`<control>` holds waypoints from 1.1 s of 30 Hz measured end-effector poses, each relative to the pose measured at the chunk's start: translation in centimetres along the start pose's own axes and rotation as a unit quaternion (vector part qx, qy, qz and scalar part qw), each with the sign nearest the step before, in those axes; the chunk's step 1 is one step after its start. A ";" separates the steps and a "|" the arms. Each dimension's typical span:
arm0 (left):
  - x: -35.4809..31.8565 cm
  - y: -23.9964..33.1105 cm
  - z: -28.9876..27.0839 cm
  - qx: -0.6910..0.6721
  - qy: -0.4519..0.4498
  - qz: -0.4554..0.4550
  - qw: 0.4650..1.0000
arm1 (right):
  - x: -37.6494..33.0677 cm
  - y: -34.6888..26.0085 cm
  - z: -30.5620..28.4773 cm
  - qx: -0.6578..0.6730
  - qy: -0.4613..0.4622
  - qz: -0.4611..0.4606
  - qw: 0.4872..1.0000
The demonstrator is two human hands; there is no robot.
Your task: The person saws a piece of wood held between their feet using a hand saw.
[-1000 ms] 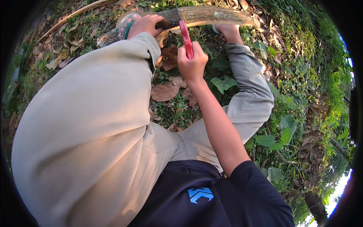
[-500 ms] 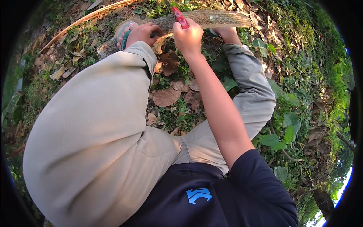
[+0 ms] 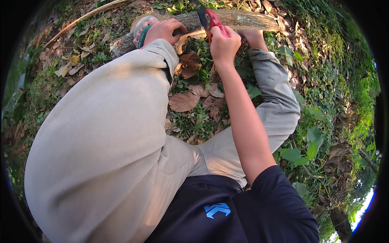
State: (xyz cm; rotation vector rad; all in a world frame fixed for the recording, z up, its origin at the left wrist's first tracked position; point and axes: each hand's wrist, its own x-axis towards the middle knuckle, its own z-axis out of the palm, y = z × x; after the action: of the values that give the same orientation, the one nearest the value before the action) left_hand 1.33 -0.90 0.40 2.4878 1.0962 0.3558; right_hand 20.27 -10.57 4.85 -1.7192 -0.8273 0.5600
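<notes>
Leaf-strewn ground (image 3: 194, 125) surrounds the person's beige trousers (image 3: 101, 121). Across the upper part of the view lies a barked log (image 3: 247, 18). A bladed tool (image 3: 219, 24) with a red handle slants over the log, dark blade pointing away. The right grip (image 3: 225, 45) is closed around that handle; the left grip (image 3: 164, 30) lies at the log, fingers curled, whether clasping it I cannot tell.

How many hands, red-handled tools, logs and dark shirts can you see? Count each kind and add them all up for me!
Hands: 2 (left hand, right hand)
Red-handled tool: 1
Log: 1
Dark shirt: 1
Total: 5
</notes>
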 end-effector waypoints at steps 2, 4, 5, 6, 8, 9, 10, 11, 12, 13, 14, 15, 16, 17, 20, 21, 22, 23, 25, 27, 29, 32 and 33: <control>0.2 0.3 0.0 0.008 -0.004 -0.002 1.000 | -0.9 2.2 -0.2 0.057 -0.029 0.062 0.996; 0.5 0.5 0.4 0.012 -0.020 -0.010 1.000 | -4.1 4.7 -1.5 0.158 -0.031 0.098 0.982; -0.1 -0.3 0.7 -0.002 -0.008 -0.007 1.000 | -6.7 3.9 -2.5 0.260 -0.009 0.133 0.956; -0.5 -0.9 0.5 0.004 0.001 -0.007 1.000 | -9.8 2.8 -4.0 0.358 0.013 0.169 0.918; -0.8 -0.8 0.4 0.012 0.014 0.001 1.000 | -15.2 3.0 -7.4 0.321 0.009 0.151 0.935; -1.0 -0.5 0.3 0.039 0.011 0.006 0.999 | -15.3 3.9 -8.2 0.298 0.001 0.124 0.946; -1.3 -0.6 -0.1 0.046 0.009 -0.005 0.999 | -15.0 4.9 -8.8 0.276 -0.008 0.098 0.956; -1.6 -0.6 -0.2 0.049 0.005 -0.012 0.999 | -13.2 4.3 -8.3 0.281 -0.026 0.121 0.952; -1.1 -0.4 -0.2 0.052 0.006 -0.011 0.999 | -10.6 3.7 -7.2 0.261 -0.044 0.122 0.957; -1.0 -0.1 -0.4 0.048 0.004 -0.004 0.999 | -7.3 3.0 -5.4 0.298 -0.047 0.133 0.944; -0.6 -0.2 -0.4 0.025 -0.010 -0.002 1.000 | -3.9 2.0 -3.1 0.319 -0.034 0.166 0.932; -0.1 -0.2 -0.2 0.001 -0.023 0.001 1.000 | -0.6 1.5 -0.7 0.290 -0.039 0.152 0.944; 0.9 0.1 0.3 -0.024 -0.038 0.011 0.999 | 2.4 2.5 0.8 0.224 -0.016 0.117 0.967; 1.4 0.2 0.8 -0.037 -0.026 0.022 0.999 | 4.2 4.0 2.0 0.132 0.021 0.068 0.989; -0.2 -0.8 0.3 -0.026 -0.018 0.005 0.999 | -2.3 1.6 1.1 0.024 0.004 -0.004 1.000; 0.1 0.0 0.2 -0.024 -0.017 -0.011 1.000 | -5.2 2.5 -0.7 0.037 0.008 -0.011 0.999; 0.1 0.0 0.1 -0.020 -0.006 -0.004 1.000 | -8.5 3.8 -2.4 0.052 0.003 -0.014 0.999; -0.3 -0.4 -0.2 -0.016 0.001 -0.003 1.000 | -11.7 4.6 -4.3 0.034 -0.023 -0.006 0.999; -1.1 0.3 -0.5 0.010 0.015 0.001 1.000 | -15.8 4.2 -7.8 -0.013 -0.068 -0.009 0.998; -0.9 -0.1 0.1 0.017 0.028 0.012 0.999 | -15.4 3.1 -8.8 -0.022 -0.078 -0.036 0.996; -0.4 -0.4 0.3 0.027 0.012 0.020 0.999 | -14.3 2.5 -7.7 -0.059 -0.078 -0.114 0.989; 0.5 -0.9 0.6 -0.003 0.015 0.017 1.000 | -13.8 2.0 -4.1 -0.078 -0.053 -0.126 0.988; 0.8 -0.8 0.7 0.018 0.010 0.020 1.000 | -13.6 1.5 -3.8 -0.067 -0.035 -0.112 0.991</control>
State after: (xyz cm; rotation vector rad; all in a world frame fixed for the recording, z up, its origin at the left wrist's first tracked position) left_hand 1.58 0.02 -0.53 2.5457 1.0723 0.3763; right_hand 14.64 -23.57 4.00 -1.7062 -1.1129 0.4226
